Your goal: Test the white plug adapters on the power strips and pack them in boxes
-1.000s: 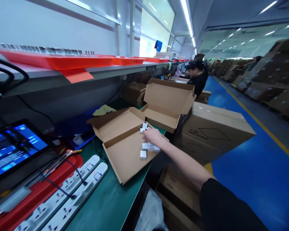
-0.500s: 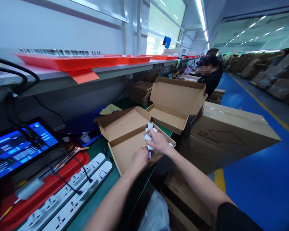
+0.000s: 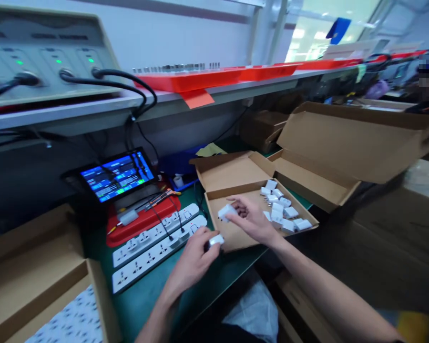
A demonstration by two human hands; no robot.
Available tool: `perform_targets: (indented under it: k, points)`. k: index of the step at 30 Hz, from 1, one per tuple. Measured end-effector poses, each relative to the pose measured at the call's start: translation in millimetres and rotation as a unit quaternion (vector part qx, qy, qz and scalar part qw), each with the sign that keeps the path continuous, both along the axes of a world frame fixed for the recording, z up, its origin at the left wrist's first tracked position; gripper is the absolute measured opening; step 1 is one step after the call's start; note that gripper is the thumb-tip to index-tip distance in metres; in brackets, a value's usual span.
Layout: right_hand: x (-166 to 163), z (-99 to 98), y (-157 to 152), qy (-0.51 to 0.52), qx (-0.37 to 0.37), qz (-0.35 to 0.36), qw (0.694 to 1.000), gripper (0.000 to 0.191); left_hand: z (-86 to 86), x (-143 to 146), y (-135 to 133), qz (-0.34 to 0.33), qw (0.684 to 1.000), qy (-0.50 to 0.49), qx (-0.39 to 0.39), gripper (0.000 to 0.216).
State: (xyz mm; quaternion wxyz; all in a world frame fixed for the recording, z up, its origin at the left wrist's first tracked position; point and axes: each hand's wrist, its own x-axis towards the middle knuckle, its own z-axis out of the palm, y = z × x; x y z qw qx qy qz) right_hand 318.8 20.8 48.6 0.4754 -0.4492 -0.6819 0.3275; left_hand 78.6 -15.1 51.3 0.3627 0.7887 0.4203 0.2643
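My right hand (image 3: 253, 220) is closed on a white plug-in charger (image 3: 227, 212), held over the near-left part of an open cardboard box (image 3: 240, 238). Lower and to the left, my left hand (image 3: 196, 255) grips a second white charger (image 3: 216, 240) between thumb and fingers, at the box's near edge. Several more white chargers (image 3: 277, 212) lie loose along the right side of that box, some with metal pins showing. Left of my left hand, two white power strips (image 3: 153, 259) lie side by side on the green bench top (image 3: 221, 281).
A lit screen (image 3: 117, 174) stands behind a red tray (image 3: 117, 228) with tools. Another open box (image 3: 318, 181) sits to the right; one at the lower left (image 3: 103, 295) contains rows of small items. Orange trays (image 3: 189, 81) and a cabled instrument (image 3: 50, 57) occupy the shelf. A person sits far right.
The view has swung left. Both hands have risen from the charger pile and moved left, each now with a charger. The instrument and lower-left box have come into view.
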Motion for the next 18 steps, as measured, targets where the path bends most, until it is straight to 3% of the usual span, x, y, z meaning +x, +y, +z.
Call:
perform_targets:
  k: [3,6,9,12,18]
  points:
    - [-53,-1.8,-10,-0.088,0.039,0.108,0.989,0.033,-12.4,-80,-33,0.131,0.991,-0.014,-0.027,0.033]
    - [-106,-8.1,-16,-0.18,0.095,0.187,0.961,0.031,-31.5,-155,-53,0.269,0.962,0.038,0.0,0.042]
    - [-156,-16.0,-16,-0.282,0.115,0.229,0.924,0.031,-43.8,-209,-60,0.326,0.933,0.136,0.067,0.038]
    - [-200,-21.8,-10,-0.389,0.128,0.239,0.881,0.029,-49.3,-234,-58,0.314,0.924,0.198,0.093,0.031]
    - [-250,-26.2,-2,-0.485,0.136,0.255,0.826,0.033,-53.4,-237,-46,0.283,0.924,0.251,0.053,0.031]
